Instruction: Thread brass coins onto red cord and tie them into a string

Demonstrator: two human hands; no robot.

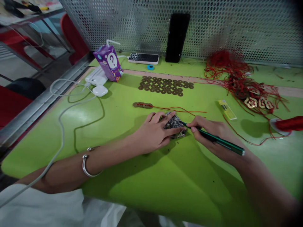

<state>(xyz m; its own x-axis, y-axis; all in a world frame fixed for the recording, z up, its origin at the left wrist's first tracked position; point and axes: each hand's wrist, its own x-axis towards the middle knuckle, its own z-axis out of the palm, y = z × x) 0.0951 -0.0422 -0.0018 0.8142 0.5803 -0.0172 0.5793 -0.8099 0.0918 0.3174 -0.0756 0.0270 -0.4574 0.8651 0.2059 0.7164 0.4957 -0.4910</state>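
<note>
My left hand (pixel 153 134) lies with fingers spread over a small, dark, patterned piece (pixel 175 125), pressing it to the green table. Whether that piece is paper or cloth I cannot tell. A dark green pen (pixel 221 142) is gripped in my right hand (pixel 208 132), its tip at the right edge of the patterned piece. Just beyond my left hand lies a short row of brass-coloured coins (pixel 142 105) threaded on red cord (pixel 175 109), whose ends trail right. Further back, several rows of similar round coins (pixel 163 85) are laid out flat.
Tangled red cords with coins (pixel 246 90) and a red spool (pixel 288 124) sit at right, near a yellow lighter (pixel 227 109). A purple drink carton (pixel 109 62), white charger (pixel 100 90) with cable, and black phone (pixel 177 37) stand behind, before a perforated metal panel (pixel 142 25).
</note>
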